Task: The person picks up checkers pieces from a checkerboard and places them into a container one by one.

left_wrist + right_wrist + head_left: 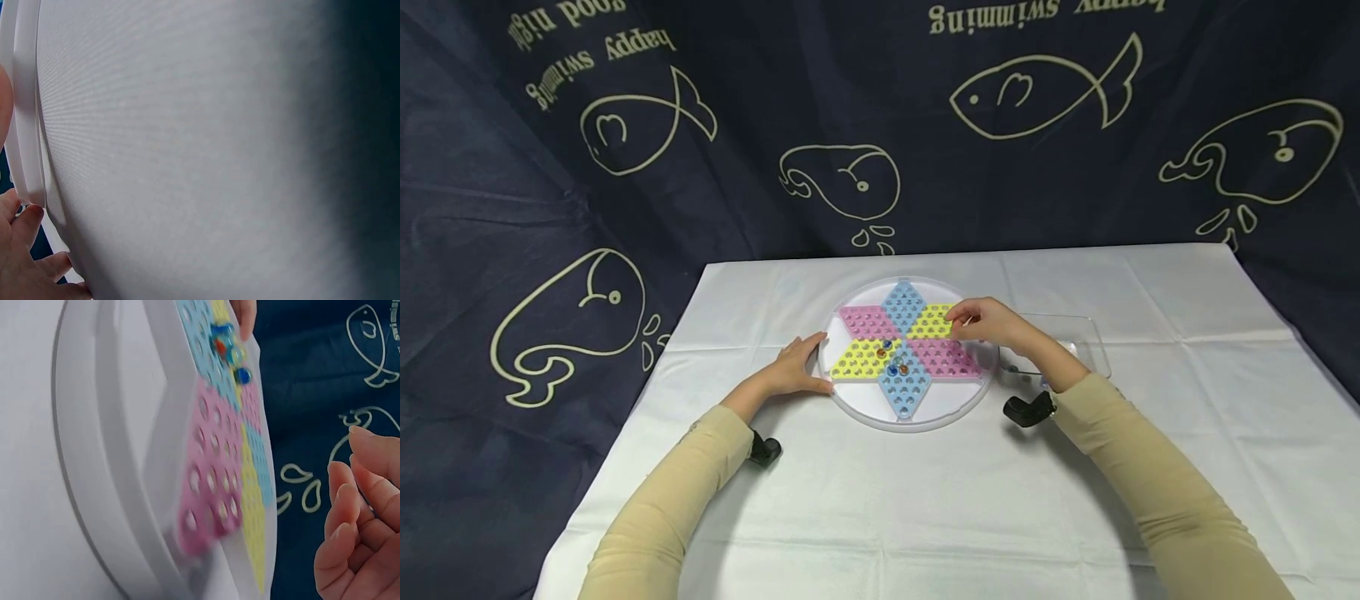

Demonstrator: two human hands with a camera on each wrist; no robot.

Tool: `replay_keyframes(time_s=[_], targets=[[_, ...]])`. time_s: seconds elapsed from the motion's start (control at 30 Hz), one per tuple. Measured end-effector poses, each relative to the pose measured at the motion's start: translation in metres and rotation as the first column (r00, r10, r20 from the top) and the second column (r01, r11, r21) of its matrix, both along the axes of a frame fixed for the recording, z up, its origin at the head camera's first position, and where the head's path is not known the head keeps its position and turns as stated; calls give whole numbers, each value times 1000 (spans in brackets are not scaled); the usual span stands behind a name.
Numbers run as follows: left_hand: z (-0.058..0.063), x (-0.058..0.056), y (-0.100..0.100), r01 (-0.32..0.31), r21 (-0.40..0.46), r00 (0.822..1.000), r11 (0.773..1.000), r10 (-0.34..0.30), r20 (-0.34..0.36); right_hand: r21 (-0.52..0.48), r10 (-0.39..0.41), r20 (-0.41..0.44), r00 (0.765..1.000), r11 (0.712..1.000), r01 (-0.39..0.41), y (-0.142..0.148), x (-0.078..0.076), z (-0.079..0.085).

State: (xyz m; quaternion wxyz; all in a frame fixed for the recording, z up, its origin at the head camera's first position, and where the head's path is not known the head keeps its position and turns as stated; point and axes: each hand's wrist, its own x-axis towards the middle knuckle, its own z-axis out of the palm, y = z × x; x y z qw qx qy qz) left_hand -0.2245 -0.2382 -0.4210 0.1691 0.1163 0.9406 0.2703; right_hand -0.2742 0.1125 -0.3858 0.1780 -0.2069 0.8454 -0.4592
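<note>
A round white Chinese checkers board (857, 406) with a pink, yellow and light blue star lies on the table. Several glass marbles (892, 370) sit in holes near the star's centre, on its yellow and blue parts. My left hand (790, 368) rests at the board's left rim, thumb and forefinger spread and touching it; the left wrist view shows fingertips (34, 214) against the rim. Above the right yellow point hovers my right hand (988, 323), fingers loosely bent. In the right wrist view, no marble shows between its thumb and fingertips (340, 469).
A clear plastic box (1093, 337) stands right of the board, partly behind the right forearm, with a few small things inside. White cloth (880, 492) covers the table. A dark curtain (745, 100) with fish and whale drawings hangs behind it.
</note>
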Motion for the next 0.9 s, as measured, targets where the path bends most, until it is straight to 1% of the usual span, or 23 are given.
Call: replay_keyframes(time_s=[0.13, 0.23, 0.37, 0.63, 0.9], targets=[[1, -1, 1, 4, 1, 1000, 1000, -4, -3, -32, 24, 9, 1000, 999, -24, -12, 3, -4], [0, -1, 1, 5, 1, 1000, 1000, -5, -5, -43, 46, -4, 999, 998, -46, -20, 4, -7], [0, -1, 0, 4, -1, 1000, 1000, -4, -3, -10, 53, -5, 999, 999, -53, -29, 8, -10], [0, -1, 0, 5, -1, 1000, 1000, -5, 3, 0, 86, 39, 996, 996, -86, -44, 13, -17], [-1, -1, 0, -3, -4, 1000, 1000, 3, 9, 34, 146, 24, 989, 989, -147, -54, 16, -23]])
